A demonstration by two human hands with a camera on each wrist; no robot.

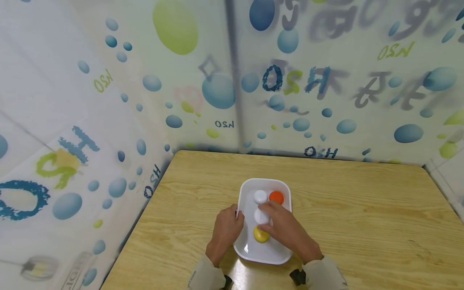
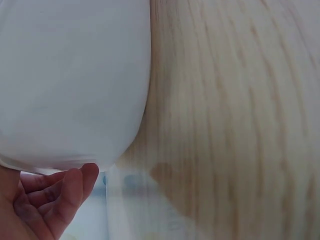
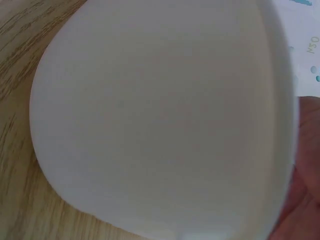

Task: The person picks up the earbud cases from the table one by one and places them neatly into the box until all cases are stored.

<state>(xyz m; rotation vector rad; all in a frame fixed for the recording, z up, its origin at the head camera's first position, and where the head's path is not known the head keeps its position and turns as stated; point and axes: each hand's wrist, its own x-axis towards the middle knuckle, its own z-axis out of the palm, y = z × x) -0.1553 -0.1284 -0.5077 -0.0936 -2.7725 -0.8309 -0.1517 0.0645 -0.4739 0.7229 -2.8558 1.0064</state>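
A white tray (image 1: 246, 249) with rounded corners lies on the wooden table, and in the wrist views its outer wall (image 2: 75, 85) fills much of the picture. My left hand (image 1: 227, 227) grips its left rim, fingers curled at the edge. Over the middle of the tray, my right hand (image 1: 290, 229) pinches a round white cap (image 1: 261, 216) between thumb and fingers. Just below that, close to the thumb, sits a yellow cap (image 1: 260, 234). Another white cap (image 1: 260, 196) and an orange-red cap (image 1: 276, 197) lie side by side toward the tray's far end, near the right fingertips.
The wooden table (image 1: 362, 213) extends to both sides of the tray. Behind it stands a wall (image 1: 326, 104) printed with blue and green spots and letters, and a similar wall (image 1: 90, 161) borders the left side.
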